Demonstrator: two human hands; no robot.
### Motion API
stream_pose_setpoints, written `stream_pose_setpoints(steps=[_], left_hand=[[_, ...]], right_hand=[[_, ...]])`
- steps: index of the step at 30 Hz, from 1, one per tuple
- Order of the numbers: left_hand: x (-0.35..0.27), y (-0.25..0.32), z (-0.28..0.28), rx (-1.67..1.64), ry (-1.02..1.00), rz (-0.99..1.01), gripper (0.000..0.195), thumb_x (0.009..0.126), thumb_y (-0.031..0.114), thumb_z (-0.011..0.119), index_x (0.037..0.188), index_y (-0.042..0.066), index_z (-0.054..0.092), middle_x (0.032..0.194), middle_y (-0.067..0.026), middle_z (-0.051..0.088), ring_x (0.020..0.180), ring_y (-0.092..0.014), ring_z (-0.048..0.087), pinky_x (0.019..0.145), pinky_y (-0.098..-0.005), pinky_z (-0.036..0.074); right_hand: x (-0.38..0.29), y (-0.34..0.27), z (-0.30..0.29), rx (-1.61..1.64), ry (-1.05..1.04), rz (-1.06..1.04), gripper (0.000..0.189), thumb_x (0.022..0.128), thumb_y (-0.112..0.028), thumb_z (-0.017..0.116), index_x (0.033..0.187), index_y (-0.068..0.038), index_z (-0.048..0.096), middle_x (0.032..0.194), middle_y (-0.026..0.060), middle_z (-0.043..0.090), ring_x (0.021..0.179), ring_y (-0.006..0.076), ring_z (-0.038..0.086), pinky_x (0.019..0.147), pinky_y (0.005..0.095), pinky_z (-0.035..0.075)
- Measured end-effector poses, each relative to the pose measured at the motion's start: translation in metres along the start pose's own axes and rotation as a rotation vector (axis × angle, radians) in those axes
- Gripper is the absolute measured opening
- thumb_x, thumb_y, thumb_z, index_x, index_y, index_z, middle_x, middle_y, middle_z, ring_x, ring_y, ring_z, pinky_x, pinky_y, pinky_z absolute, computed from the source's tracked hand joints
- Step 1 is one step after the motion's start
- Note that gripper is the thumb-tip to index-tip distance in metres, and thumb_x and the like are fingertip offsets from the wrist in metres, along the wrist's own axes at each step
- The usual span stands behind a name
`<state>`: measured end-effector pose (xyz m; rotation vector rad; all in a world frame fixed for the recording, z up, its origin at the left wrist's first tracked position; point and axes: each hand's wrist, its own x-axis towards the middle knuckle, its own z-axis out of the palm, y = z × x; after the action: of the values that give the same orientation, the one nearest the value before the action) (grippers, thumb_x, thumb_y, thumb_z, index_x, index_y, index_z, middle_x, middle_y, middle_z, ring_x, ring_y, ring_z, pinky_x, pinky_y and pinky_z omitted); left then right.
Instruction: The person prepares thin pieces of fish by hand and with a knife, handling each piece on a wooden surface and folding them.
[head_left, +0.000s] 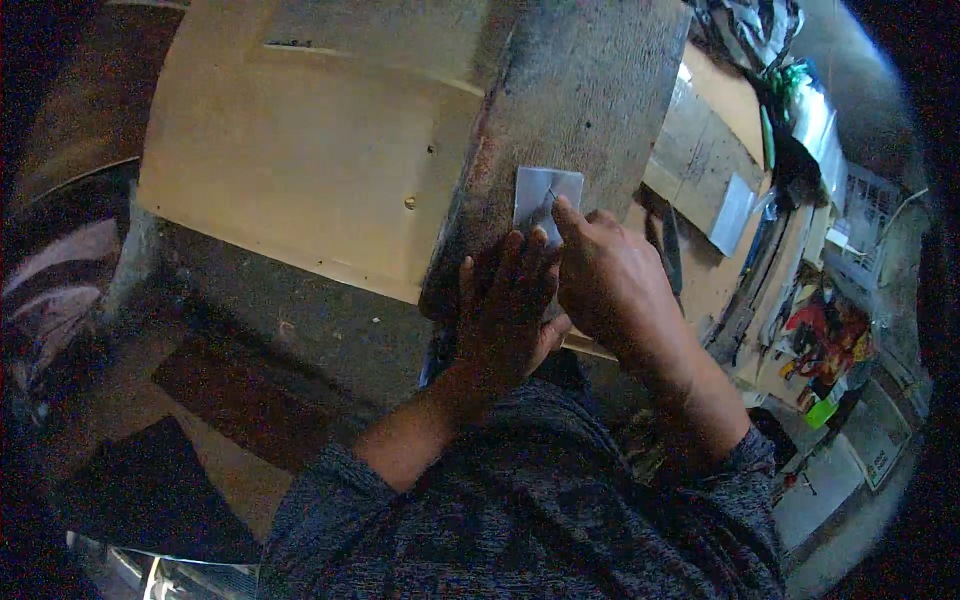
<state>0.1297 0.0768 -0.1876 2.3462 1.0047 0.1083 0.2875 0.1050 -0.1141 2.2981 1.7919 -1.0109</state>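
Observation:
A small pale square sheet (534, 189) lies on a dark, worn wooden board (592, 82) in front of me. My left hand (506, 307) is spread on the board, its fingertips at the lower edge of the sheet, pressing flat and gripping nothing. My right hand (607, 262) is closed around a thin, dark pointed tool (553, 193), whose tip is over the middle of the sheet. Most of the tool is hidden in my fingers, so its kind cannot be told.
A large light-coloured panel (300, 165) adjoins the board on the left. On the right are a wooden piece (701, 150) with a pale block (731, 214), long strips, a heap of colourful items (825, 330) and plastic bags (814, 112). Dark sheets (157, 487) lie at lower left.

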Motion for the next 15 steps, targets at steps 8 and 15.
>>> stream_pose_setpoints(steps=[8, 15], left_hand=[[0.001, 0.000, -0.003, -0.098, 0.083, 0.051, 0.079, 0.079, 0.042, 0.064, 0.143, 0.013, 0.029, 0.149, -0.0122, 0.025, 0.139, -0.031, 0.020, 0.105, -0.0626, 0.016], [0.001, 0.004, -0.006, -0.002, 0.017, 0.040, 0.075, 0.084, 0.045, 0.057, 0.144, 0.014, 0.027, 0.151, -0.0113, 0.020, 0.140, -0.029, 0.016, 0.106, -0.0621, 0.014]], right_hand=[[0.029, -0.003, -0.029, -0.167, -0.179, -0.137, 0.014, 0.073, -0.013, 0.060, 0.076, 0.001, 0.063, 0.078, 0.0221, 0.066, 0.076, 0.0384, 0.065, 0.068, 0.0461, 0.054], [0.066, 0.025, -0.023, -0.193, -0.291, -0.242, 0.025, 0.073, -0.011, 0.060, 0.095, -0.001, 0.064, 0.081, 0.0215, 0.065, 0.075, 0.0395, 0.065, 0.070, 0.0439, 0.054]])
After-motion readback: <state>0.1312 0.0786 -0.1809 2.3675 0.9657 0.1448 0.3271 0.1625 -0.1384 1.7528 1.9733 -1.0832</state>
